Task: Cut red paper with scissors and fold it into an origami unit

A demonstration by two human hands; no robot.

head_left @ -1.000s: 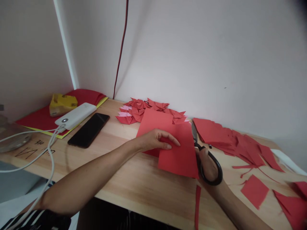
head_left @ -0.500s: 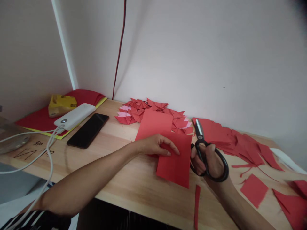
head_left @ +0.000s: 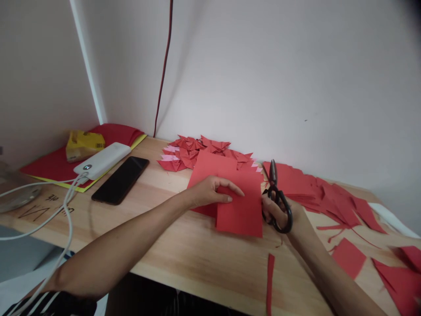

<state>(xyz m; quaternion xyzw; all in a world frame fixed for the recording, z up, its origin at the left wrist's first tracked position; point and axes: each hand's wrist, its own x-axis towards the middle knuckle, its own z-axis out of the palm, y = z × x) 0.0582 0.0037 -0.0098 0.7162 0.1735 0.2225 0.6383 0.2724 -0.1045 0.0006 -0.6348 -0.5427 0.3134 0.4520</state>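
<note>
Left hand (head_left: 210,192), in the head view, is half open over a red sheet (head_left: 241,215) in mid-desk, thumb and forefinger parted on its face; its other fingers are hidden, so I cannot tell whether it grips. The right hand (head_left: 279,214), just beyond that sheet's right side, is closed round the handles of the scissors (head_left: 273,177), their blades pointing toward the back edge of the desk (head_left: 171,259).

Much cutting looks done: flat red pieces (head_left: 292,182) lie piled along the back edge toward the right corner, and folded red pieces (head_left: 189,153) are bunched at the middle of that edge. The sheet under the left hand still seems in work, its blades-side edge apart from the scissors; a paler red sheet (head_left: 215,164) lies behind it. Plain red stock (head_left: 112,130) remains in the back left corner.

Counted: one pair of scissors, one narrow strip (head_left: 270,281) near the front edge, one phone (head_left: 120,181) and one white power bank (head_left: 101,159) toward the left. Folded and flat pieces overlap too much to count.
</note>
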